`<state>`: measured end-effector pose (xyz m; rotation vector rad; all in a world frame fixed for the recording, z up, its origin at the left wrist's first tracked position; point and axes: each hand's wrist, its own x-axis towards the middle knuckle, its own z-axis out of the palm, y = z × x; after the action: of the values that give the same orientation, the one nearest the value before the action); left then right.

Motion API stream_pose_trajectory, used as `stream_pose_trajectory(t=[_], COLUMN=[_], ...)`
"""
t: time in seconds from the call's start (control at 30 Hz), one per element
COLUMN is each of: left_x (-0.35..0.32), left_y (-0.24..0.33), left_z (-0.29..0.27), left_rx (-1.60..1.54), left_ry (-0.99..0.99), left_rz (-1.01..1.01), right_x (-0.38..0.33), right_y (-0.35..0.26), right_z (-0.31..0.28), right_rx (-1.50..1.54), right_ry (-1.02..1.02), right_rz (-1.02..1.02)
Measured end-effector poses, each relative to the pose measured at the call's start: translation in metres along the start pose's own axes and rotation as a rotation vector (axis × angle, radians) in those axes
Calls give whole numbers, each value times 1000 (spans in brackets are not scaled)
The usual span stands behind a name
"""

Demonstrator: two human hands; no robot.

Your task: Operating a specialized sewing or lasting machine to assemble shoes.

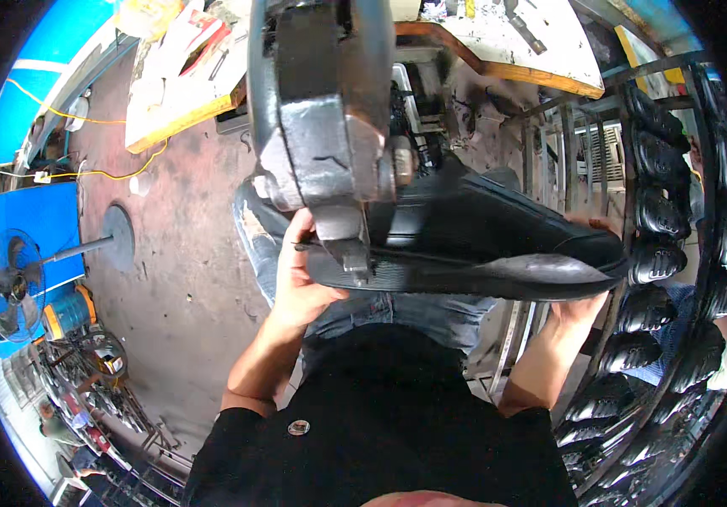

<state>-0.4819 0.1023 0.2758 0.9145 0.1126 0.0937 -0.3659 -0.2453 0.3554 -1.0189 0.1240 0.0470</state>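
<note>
A large black shoe lies sideways across the space before me, its sole edge toward my body and its toe to the right. My left hand grips its left end, with the thumb along the side. At the toe, my right hand is closed round the tip, some fingers hidden behind it. A worn metal machine head comes down from above. Its narrow foot overlaps the shoe's sole edge near my left hand; whether it presses on the shoe I cannot tell.
Racks with several black shoes stand close on my right. A worktable with tools is beyond the machine, another table edge at far left. A standing fan and yellow cable are left.
</note>
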Motion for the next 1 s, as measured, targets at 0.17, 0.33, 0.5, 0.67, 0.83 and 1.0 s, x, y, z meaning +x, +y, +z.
stream_pose_trajectory(t=[0.17, 0.33, 0.5, 0.67, 0.83, 1.0], left_x=[0, 1, 1, 11, 12, 36], left_y=[7, 33, 53, 66, 113, 117], left_z=[-23, -41, -63, -51, -2, 53], left_rx=[-113, -181, -35, 770, 1301, 1395], left_ry=[190, 236, 246, 363, -39, -224], left_rz=[-43, 93, 166, 626, 738, 416], right_x=[-3, -8, -5, -10, -13, -16], right_y=[16, 40, 69, 84, 81, 75], right_z=[57, 94, 102, 120, 140, 151], right_rx=[-93, -359, -416, -467, -761, -973], right_ry=[-79, -380, -557, -596, -644, -661], right_rz=[-7, 13, -53, -77, -228, -213])
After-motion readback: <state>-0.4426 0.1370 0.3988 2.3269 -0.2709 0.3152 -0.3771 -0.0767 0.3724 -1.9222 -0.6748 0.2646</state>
